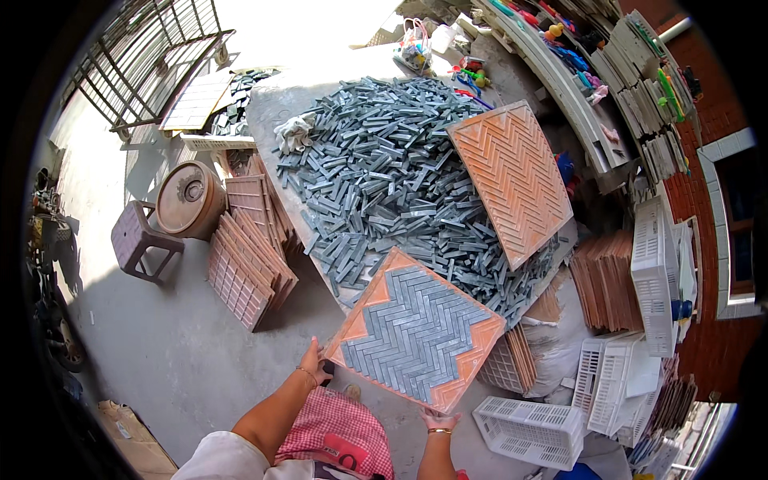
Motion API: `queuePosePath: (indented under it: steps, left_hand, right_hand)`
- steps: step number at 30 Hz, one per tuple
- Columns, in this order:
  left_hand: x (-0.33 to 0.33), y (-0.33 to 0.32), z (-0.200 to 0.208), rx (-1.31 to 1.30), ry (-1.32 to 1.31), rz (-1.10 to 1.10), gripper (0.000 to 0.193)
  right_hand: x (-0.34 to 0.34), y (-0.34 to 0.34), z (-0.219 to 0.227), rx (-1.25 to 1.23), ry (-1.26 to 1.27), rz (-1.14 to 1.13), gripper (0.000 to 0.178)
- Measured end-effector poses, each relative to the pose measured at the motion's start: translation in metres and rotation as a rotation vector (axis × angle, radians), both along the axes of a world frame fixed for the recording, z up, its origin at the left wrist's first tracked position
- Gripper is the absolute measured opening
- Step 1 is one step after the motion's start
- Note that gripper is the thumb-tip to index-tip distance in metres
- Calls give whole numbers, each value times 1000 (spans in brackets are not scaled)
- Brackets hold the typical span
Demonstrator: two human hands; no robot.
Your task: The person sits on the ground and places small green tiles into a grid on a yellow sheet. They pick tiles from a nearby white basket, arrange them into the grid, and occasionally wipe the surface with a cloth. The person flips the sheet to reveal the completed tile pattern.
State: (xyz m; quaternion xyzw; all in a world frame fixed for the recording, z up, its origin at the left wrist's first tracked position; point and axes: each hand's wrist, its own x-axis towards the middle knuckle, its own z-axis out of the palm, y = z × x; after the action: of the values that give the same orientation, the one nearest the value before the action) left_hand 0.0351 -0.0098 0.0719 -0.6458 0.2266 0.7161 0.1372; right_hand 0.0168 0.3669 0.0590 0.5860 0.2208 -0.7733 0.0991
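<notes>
Between my hands is a square orange mould tray (358,326) with a herringbone pattern. Grey tile strips (412,332) fill most of its face, while the orange corners show bare. My left hand (314,360) grips the tray's left corner, fingers partly behind the edge. At the near corner my right hand (439,419) holds it from below, and its fingers are mostly hidden. Just beyond the tray lies a big heap of loose grey strips (384,160) on a table (276,112). A second orange tray (512,180), its grooves bare, leans on the heap at the right.
Stacked orange trays (248,268) stand left of the table, beside a brown stool (140,240) and a lidded round bin (190,198). White plastic crates (528,432) sit at the lower right. More orange trays (606,280) stand upright near a brick wall (704,280).
</notes>
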Motion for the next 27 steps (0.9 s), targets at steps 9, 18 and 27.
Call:
queuePosePath:
  steps: [9,18,27]
  left_hand:
    - [335,-90,-22,-459,-194,-422,41]
    - [513,-98,77,-369,-351,-565,56]
    - [617,-236,-19,-647,-227,-721,60]
  right_hand:
    - [162,-62,-5,340,-239,1183,70]
    - [206,-107,-10,688,-35,2023,51]
    - [203,-323,18,936,82,2422,50]
